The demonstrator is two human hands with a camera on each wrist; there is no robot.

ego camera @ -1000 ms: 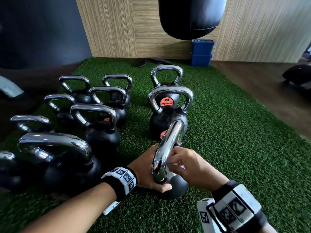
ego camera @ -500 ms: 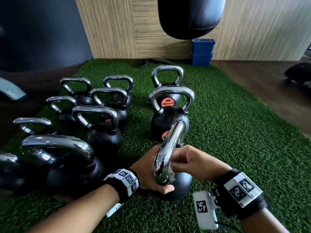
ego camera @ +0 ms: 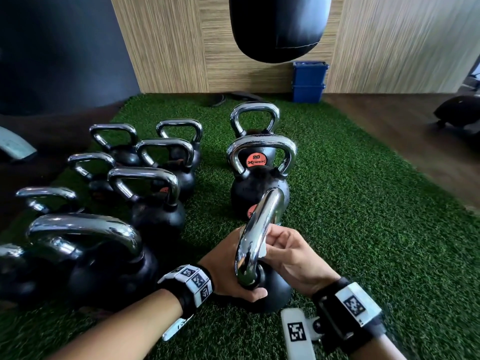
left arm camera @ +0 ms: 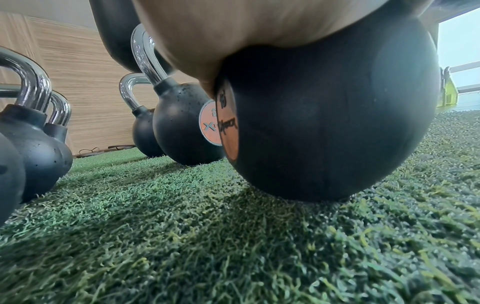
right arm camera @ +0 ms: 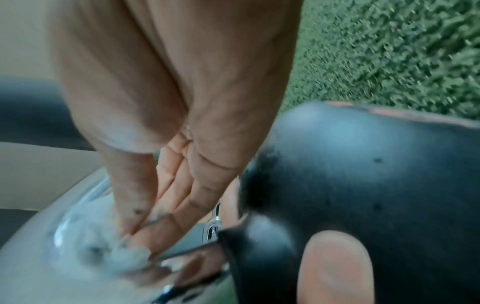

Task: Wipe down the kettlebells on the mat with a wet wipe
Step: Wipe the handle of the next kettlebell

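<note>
The kettlebell (ego camera: pixel 270 284) nearest me stands on the green turf mat (ego camera: pixel 363 229), in front of the one marked 20 (ego camera: pixel 259 183). My left hand (ego camera: pixel 228 271) curls round the base of its chrome handle (ego camera: pixel 259 229) to steady it. My right hand (ego camera: pixel 291 253) pinches a crumpled wet wipe (ego camera: pixel 262 249) against the handle's side, and has slid a little up it since a moment ago. So I judge the handle partly wiped; the other kettlebells (ego camera: pixel 153 203) remain.
</note>
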